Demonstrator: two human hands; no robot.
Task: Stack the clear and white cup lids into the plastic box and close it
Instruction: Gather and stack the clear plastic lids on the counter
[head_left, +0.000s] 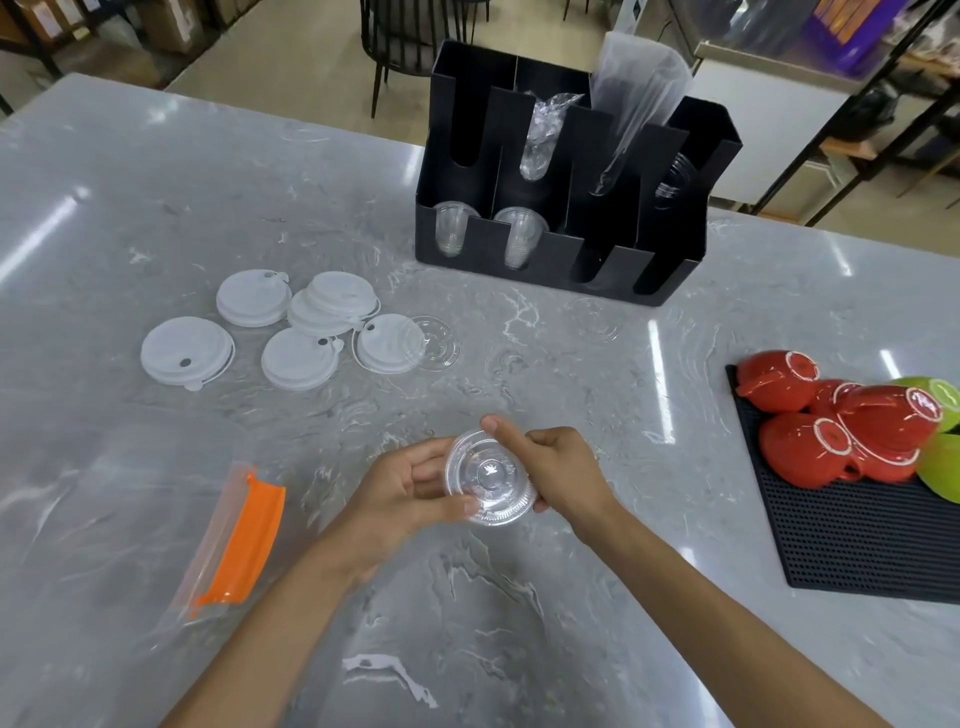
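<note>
Both hands hold a small stack of clear cup lids (489, 483) above the middle of the marble table. My left hand (410, 488) grips its left rim and my right hand (553, 470) its right rim, thumb on top. Several white lids (296, 325) lie scattered on the table at the left. One clear lid (434, 343) rests beside them, another (592, 318) near the black organizer. The clear plastic box (104, 519) with an orange clip (244, 545) sits at the lower left, its outline hard to see.
A black cup organizer (566, 208) holding clear cups and sleeves stands at the back centre. On the right, red and green cups (852, 426) lie upside down on a black rubber mat (852, 525). Chairs and shelves stand beyond the table's far edge.
</note>
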